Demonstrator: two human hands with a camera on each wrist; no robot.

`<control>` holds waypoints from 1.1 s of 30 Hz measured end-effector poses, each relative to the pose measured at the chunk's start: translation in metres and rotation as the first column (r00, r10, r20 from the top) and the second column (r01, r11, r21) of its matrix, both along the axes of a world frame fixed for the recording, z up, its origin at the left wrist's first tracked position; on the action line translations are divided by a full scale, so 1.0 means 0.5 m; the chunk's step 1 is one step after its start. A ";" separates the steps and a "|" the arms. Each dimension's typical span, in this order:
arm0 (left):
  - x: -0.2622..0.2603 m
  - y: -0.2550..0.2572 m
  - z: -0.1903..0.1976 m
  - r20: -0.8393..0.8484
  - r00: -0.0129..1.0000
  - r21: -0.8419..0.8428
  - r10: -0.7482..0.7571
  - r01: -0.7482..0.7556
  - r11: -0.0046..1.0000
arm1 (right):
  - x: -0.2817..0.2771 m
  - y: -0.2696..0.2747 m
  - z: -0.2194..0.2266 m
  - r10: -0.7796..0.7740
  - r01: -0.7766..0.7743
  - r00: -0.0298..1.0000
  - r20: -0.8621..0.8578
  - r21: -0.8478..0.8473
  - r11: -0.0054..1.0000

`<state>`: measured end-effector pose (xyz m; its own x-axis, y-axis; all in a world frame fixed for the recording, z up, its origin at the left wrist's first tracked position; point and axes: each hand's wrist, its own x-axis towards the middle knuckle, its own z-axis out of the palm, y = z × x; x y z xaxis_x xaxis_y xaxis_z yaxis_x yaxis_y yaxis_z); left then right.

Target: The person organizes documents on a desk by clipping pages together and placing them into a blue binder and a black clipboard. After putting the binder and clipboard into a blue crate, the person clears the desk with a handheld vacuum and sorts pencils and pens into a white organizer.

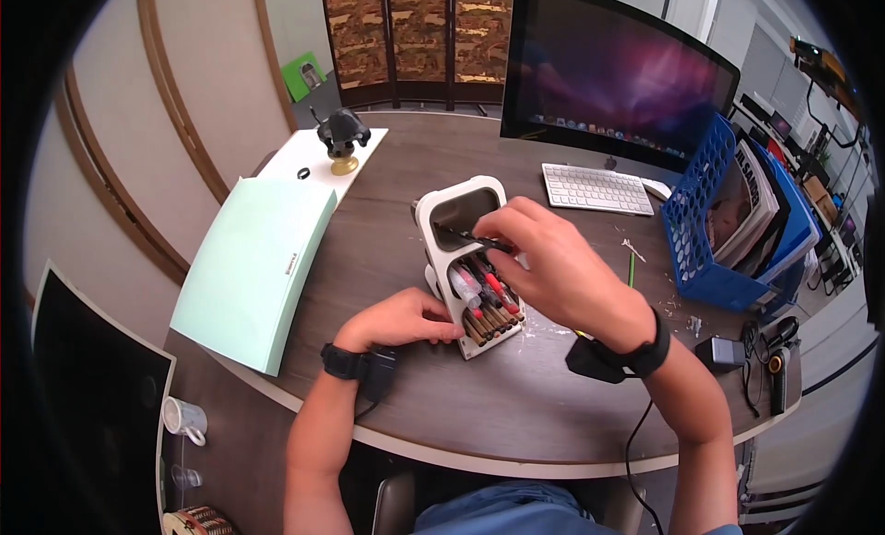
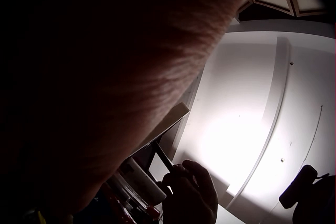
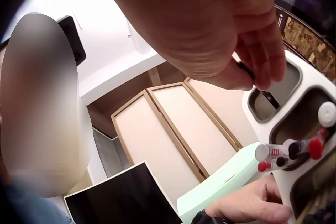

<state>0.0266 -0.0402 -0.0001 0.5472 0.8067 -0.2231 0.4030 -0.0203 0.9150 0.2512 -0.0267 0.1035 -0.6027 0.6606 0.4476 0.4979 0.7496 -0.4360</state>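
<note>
A white pen organizer (image 1: 426,206) with several compartments stands tilted on the desk, in the middle of the head view. Its far compartment is nearly bare; the middle one has red and clear-bodied markers (image 1: 467,286), and the near one a row of brown pens (image 1: 489,325). My right hand (image 1: 553,268) pinches a slim black pen-like stick (image 3: 270,99), whose end reaches into the far compartment. My left hand (image 1: 396,321) holds the organizer's near left side, thumb at the front; its other fingers are partly hidden. In the left wrist view my left hand is mostly dark.
A pale green box file (image 1: 249,268) lies to the left. Behind are a monitor (image 1: 618,65) and white keyboard (image 1: 597,188). A blue file rack (image 1: 701,222) stands right, near a green pencil (image 1: 631,268) and white scraps. A black gadget on a gold stand (image 1: 343,139) sits back left.
</note>
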 end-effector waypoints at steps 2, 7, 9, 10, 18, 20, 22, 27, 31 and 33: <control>0.001 0.000 0.002 0.000 1.000 0.001 0.001 -0.001 1.000 | -0.018 0.013 -0.018 0.115 -0.113 0.990 -0.075 0.037 0.993; -0.002 0.002 0.002 -0.052 0.999 0.039 -0.015 0.017 0.999 | -0.008 -0.005 -0.021 0.160 -0.170 0.980 -0.115 -0.086 0.982; 0.001 0.000 0.008 -0.041 0.999 0.014 -0.007 0.008 1.000 | 0.033 -0.010 -0.018 0.122 -0.128 0.981 -0.152 -0.034 0.991; 0.002 0.000 0.009 -0.038 0.999 -0.003 0.010 -0.010 1.000 | 0.056 -0.012 -0.022 0.056 -0.075 0.984 -0.169 -0.107 0.991; -0.002 0.005 -0.004 -0.041 0.999 0.002 0.002 -0.002 1.000 | 0.246 -0.023 -0.204 -0.190 0.333 0.767 0.613 -0.127 0.934; 0.000 0.003 -0.004 -0.040 0.999 -0.002 0.003 -0.004 1.000 | 0.256 -0.045 -0.219 -0.195 0.335 0.771 0.607 -0.127 0.934; 0.003 0.003 -0.002 -0.043 0.999 0.001 0.007 -0.007 1.000 | 0.262 -0.056 -0.223 -0.202 0.336 0.777 0.597 -0.121 0.934; 0.001 0.002 0.003 -0.032 0.999 -0.013 0.032 -0.033 0.999 | 0.245 -0.060 -0.138 -0.343 0.398 0.917 0.202 -0.421 0.815; 0.003 0.000 0.011 -0.049 0.999 -0.015 0.023 -0.023 1.000 | 0.228 -0.079 -0.039 -0.357 0.268 0.925 -0.134 -0.435 0.859; 0.004 0.000 0.010 -0.057 0.998 -0.010 0.019 -0.019 1.000 | 0.196 -0.077 0.001 -0.265 0.254 0.962 -0.071 -0.140 0.957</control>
